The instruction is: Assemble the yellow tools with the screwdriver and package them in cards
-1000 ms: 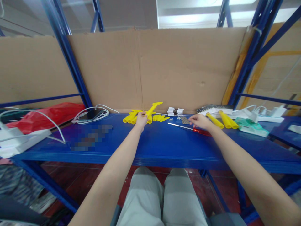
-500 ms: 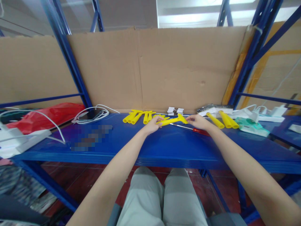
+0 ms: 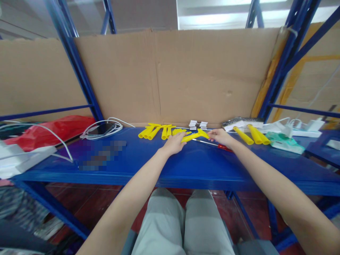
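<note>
A yellow T-shaped piece (image 3: 191, 136) is held above the blue table (image 3: 148, 159). My left hand (image 3: 174, 142) is closed on the handle end of it. At its wider head, my right hand (image 3: 218, 136) is closed with the fingertips against the edge; whatever small thing may be between them cannot be made out. Beneath and to the right lies a screwdriver with a red handle (image 3: 224, 147). Several more yellow T-shaped pieces (image 3: 152, 133) lie in a row behind and left of my left hand.
Yellow tubes (image 3: 243, 136) and a green-and-white packet (image 3: 285, 142) lie at the right. White clips (image 3: 198, 124) sit by the cardboard wall (image 3: 202, 78). At left are a coiled white cable (image 3: 102, 131), a red bag (image 3: 58, 129) and a power strip (image 3: 29, 159).
The yellow piece has tilted and shifted slightly left. My left hand has turned and sits a little lower around its handle; my right hand has moved slightly left with the head.
</note>
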Tool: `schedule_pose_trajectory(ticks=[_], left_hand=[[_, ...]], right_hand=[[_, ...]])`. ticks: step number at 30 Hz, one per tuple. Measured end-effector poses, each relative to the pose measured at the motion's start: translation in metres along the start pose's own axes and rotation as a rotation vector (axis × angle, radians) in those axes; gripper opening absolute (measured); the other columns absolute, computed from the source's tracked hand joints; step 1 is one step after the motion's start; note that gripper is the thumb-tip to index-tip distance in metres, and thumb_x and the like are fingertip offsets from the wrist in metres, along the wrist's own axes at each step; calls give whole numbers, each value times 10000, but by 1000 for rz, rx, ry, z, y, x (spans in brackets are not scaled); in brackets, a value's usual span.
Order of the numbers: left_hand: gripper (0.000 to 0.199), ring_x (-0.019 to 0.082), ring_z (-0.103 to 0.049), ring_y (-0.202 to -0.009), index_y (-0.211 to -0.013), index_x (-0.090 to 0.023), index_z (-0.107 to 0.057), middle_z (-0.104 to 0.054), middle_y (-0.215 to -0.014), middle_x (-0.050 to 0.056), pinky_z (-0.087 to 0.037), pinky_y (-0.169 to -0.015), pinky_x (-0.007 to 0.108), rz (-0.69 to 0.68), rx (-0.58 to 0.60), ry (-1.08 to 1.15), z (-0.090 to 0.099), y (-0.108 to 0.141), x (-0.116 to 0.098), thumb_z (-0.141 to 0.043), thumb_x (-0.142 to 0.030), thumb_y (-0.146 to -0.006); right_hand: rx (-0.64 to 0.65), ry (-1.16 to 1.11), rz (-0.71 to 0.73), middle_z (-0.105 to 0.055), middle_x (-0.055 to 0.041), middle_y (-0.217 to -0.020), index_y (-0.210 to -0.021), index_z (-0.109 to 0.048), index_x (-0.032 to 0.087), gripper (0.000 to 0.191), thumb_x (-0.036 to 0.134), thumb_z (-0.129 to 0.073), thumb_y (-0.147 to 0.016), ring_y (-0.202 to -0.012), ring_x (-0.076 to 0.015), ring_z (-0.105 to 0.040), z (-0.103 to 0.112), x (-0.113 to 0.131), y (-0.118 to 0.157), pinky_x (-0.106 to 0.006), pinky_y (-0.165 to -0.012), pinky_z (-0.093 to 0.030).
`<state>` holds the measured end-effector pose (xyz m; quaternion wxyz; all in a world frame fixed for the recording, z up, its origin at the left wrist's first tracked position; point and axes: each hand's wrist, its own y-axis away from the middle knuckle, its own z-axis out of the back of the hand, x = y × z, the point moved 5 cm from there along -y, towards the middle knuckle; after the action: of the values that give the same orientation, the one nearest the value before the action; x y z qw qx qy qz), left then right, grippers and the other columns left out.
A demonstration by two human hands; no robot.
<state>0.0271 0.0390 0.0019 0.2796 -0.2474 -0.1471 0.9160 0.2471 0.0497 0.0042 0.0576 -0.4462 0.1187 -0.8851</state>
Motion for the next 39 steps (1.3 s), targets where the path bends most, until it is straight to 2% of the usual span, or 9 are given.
schedule_pose_trajectory(ticks=[3,9,12,16,19,22,27,34,39], left_hand=[[492,296,-435,-1328,-1308,-240,-513,-511,-1408,108,-323,-1093,473,-3,11,-86,0,1,0,-605,-154,-832],[491,255,-479,-1279,-1338,-217,-497,-538,-1374,109,-349,-1083,399,-70,64,-115,-7,0,3,-534,-142,-854],[475,251,-498,-1250,-1329,-221,-524,-560,-1342,105,-354,-1079,389,-67,78,-147,-7,-1,5,-499,-138,-862],[465,255,-544,-1184,-1313,-255,-557,-589,-1294,88,-376,-1058,395,-35,99,-169,-7,0,7,-494,-154,-863],[470,253,-551,-1185,-1315,-247,-565,-588,-1295,92,-370,-1064,386,-38,112,-155,-9,-1,9,-498,-154,-859],[468,245,-529,-1225,-1302,-235,-582,-590,-1312,89,-352,-1082,370,-49,109,-123,-8,-2,9,-497,-143,-852],[386,227,-523,-1240,-1197,-298,-652,-634,-1280,18,-339,-1097,386,3,98,-57,-3,-2,13,-515,-187,-854],[304,266,-563,-1204,-1071,-283,-719,-665,-1229,47,-364,-1072,410,71,33,38,2,-2,18,-618,-190,-799],[302,268,-562,-1210,-1079,-264,-718,-665,-1234,51,-366,-1068,392,81,60,9,0,-2,18,-619,-193,-802]], right_hand=[[22,-43,25,-708,-35,-687,-742,-679,147,145,84,-562,-800,-591,-110,-602,-7,5,1,-202,-622,-503],[142,-80,96,-708,-19,-699,-810,-683,156,152,69,-561,-779,-599,-102,-610,-35,13,2,-192,-595,-505],[184,-44,157,-717,-21,-726,-864,-681,156,194,50,-553,-764,-632,-108,-631,-46,15,2,-210,-632,-521],[234,62,256,-736,-40,-789,-922,-691,142,205,78,-571,-769,-693,-130,-657,-49,19,4,-269,-728,-537],[237,160,297,-745,-56,-856,-962,-702,140,208,114,-592,-787,-762,-151,-671,-45,21,5,-296,-781,-534],[172,249,279,-748,-79,-932,-988,-711,142,227,104,-587,-801,-824,-166,-680,-36,19,4,-293,-813,-526],[47,358,242,-729,-95,-1070,-976,-731,154,246,95,-551,-819,-976,-186,-673,-13,9,-1,-281,-899,-494],[-91,514,103,-754,-81,-926,-976,-742,153,273,103,-547,-791,-875,-209,-688,19,-14,-12,-282,-827,-514],[-114,561,17,-756,-78,-893,-921,-753,158,266,92,-548,-765,-834,-197,-694,25,-29,-19,-249,-793,-516]])
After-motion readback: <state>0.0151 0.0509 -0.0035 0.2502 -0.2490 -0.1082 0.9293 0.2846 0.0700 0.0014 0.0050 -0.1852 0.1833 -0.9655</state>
